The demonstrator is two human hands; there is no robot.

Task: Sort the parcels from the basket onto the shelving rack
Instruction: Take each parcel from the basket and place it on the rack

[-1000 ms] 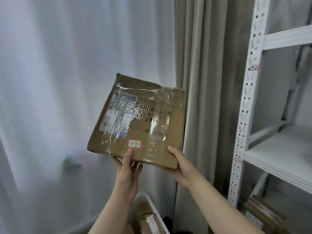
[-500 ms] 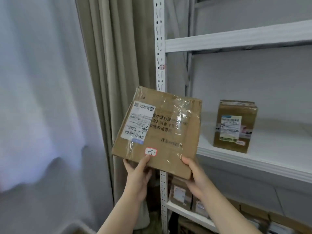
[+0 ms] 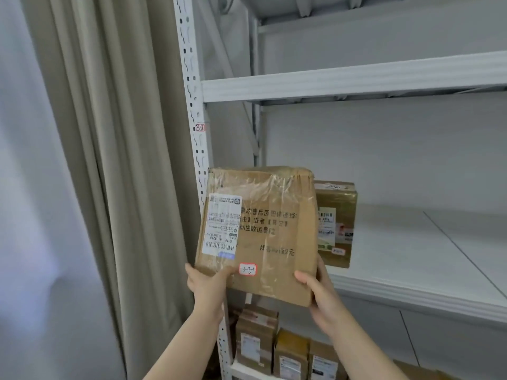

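White metal shelving rack (image 3: pixel 354 86) on the right, slotted front post (image 3: pixel 192 105) with a small red-bordered tag (image 3: pixel 200 127) stuck on it. Beige curtain (image 3: pixel 109 160) hangs left of the post, sheer white curtain (image 3: pixel 27 187) further left. Middle shelf (image 3: pixel 411 256) is a white board with one small brown parcel (image 3: pixel 337 223) standing upright near its left end. Lower shelf has a row of small brown boxes (image 3: pixel 256 341), labels facing out. Flat cardboard parcel (image 3: pixel 274 242), wrapped in clear tape, is in the air at the rack's left front corner, level with the middle shelf, face toward the camera, slightly tilted, covering part of the small parcel behind it. Can't tell if it touches the shelf edge. White shipping label (image 3: pixel 222 223) on its left side, red-bordered sticker (image 3: pixel 247 269) near the bottom edge. Left hand (image 3: pixel 207 283) grips the bottom-left corner: thumb on the front face just beside the sticker, fingers hidden behind the box. Right hand (image 3: pixel 319 294) grips the bottom-right corner: thumb on the front, fingers curled round the right edge. Both hands clamped on the parcel, both forearms bare.
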